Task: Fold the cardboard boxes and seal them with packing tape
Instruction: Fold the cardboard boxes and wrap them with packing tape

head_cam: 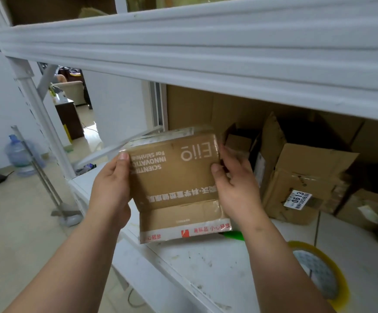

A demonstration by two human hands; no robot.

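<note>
A small brown cardboard box (pixel 174 177) with white print, seen upside down, is held over the white shelf (pixel 206 267). My left hand (pixel 111 188) grips its left edge, thumb on the printed face. My right hand (pixel 235 188) grips its right edge, thumb on the front and fingers behind. A flap with white and red tape hangs folded at the bottom of the box. A roll of clear-yellowish packing tape (pixel 318 272) lies flat on the shelf at the lower right.
Several worn cardboard boxes (pixel 296 184) fill the back right of the shelf under the upper shelf beam (pixel 183 64). A green object (pixel 235 234) peeks from beneath the held box. A water jug (pixel 20 154) and a metal stand (pixel 48 188) stand on the floor at left.
</note>
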